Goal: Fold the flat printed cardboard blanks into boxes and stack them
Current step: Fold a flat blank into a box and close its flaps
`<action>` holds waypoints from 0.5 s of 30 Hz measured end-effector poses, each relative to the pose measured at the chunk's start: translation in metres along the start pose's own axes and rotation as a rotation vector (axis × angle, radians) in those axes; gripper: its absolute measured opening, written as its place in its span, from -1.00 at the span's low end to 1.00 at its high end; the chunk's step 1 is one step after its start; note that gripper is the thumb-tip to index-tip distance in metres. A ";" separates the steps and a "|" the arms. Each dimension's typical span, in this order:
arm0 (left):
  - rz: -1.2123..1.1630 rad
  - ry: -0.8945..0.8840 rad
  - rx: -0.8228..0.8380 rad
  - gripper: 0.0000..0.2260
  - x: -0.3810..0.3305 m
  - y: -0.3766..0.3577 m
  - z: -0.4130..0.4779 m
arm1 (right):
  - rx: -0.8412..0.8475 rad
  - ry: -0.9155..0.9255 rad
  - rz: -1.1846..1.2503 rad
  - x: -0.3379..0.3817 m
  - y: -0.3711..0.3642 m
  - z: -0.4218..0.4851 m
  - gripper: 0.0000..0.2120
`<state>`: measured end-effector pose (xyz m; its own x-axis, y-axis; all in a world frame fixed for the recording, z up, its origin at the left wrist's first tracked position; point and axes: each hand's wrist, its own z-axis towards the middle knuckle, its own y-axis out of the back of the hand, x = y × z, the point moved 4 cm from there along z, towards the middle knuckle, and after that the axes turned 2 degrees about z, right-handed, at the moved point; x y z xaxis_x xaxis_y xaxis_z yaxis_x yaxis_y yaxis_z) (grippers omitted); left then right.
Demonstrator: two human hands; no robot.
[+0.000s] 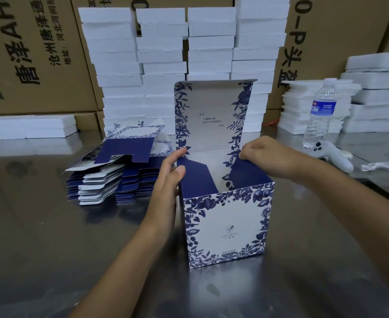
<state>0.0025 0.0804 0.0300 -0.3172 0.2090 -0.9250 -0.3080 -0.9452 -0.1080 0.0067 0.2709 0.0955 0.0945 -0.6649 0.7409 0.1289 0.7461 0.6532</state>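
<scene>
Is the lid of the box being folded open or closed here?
Open. The lid stands upright at the back of the box, inner face showing. Left hand touches one side flap; right hand pinches the other.

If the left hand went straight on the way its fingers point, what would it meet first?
Probably the box's raised lid: the left hand points up and away, fingertips at the lid's left edge. Depth is unclear; it might pass it toward the foam stacks.
</scene>
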 end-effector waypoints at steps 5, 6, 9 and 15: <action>0.044 0.000 -0.008 -0.58 0.001 0.002 0.002 | -0.025 0.011 0.066 -0.003 -0.002 -0.005 -0.57; 0.057 0.003 -0.004 -0.58 0.000 0.002 0.003 | -0.022 0.013 0.081 -0.004 -0.002 -0.006 -0.58; 0.089 0.024 0.037 -0.65 -0.002 0.001 0.004 | 0.002 0.021 0.104 -0.006 -0.002 -0.012 -0.57; 0.100 0.053 0.013 -0.68 -0.005 0.002 0.006 | 0.093 -0.034 0.016 -0.005 0.004 -0.017 -0.61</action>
<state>-0.0020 0.0793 0.0364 -0.2988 0.1000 -0.9490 -0.2891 -0.9572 -0.0098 0.0236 0.2763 0.0920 0.0618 -0.6523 0.7554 0.0348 0.7578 0.6516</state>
